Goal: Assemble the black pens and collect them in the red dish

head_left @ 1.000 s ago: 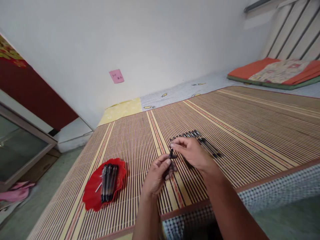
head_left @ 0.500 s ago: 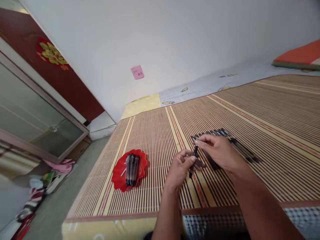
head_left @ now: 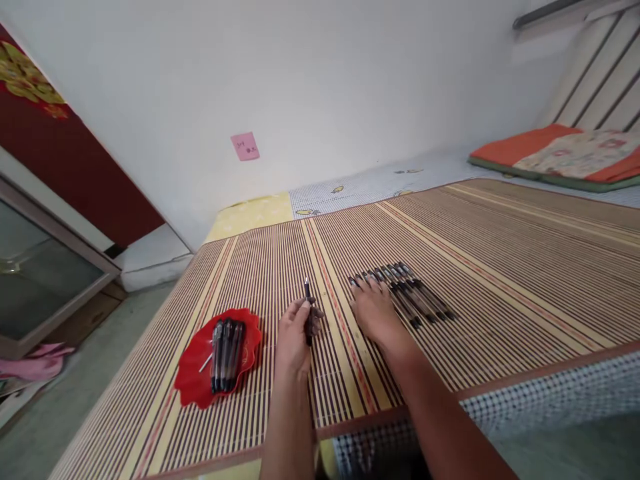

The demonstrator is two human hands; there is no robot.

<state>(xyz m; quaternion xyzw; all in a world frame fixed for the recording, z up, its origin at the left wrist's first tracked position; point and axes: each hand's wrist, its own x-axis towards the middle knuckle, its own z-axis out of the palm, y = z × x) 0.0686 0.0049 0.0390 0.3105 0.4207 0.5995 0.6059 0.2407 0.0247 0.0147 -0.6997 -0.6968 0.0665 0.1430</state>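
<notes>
My left hand [head_left: 295, 327] is closed around a black pen [head_left: 307, 288], held upright with its bare pointed tip showing above the fingers. My right hand [head_left: 373, 308] reaches down to the left end of a row of black pen caps [head_left: 385, 273]. Its fingers are bent over the caps, and whatever is between them is hidden. Several dark pens [head_left: 423, 303] lie side by side just below the caps, some partly covered by this hand. On the left, a red scalloped dish [head_left: 193, 363] holds several black pens [head_left: 227, 353] in a bundle and a thin white stick [head_left: 205, 362].
A striped bamboo mat [head_left: 480, 267] covers the bed under everything. An orange flowered folded cushion [head_left: 555, 157] lies at the far right by the wall. A pink note [head_left: 245, 146] is stuck on the white wall. Beyond the bed's left edge is grey floor [head_left: 135, 320].
My hands have moved apart. The left keeps the pen, whose pointed tip now shows; the right has gone from the pen's top to the row of caps. The view has turned right.
</notes>
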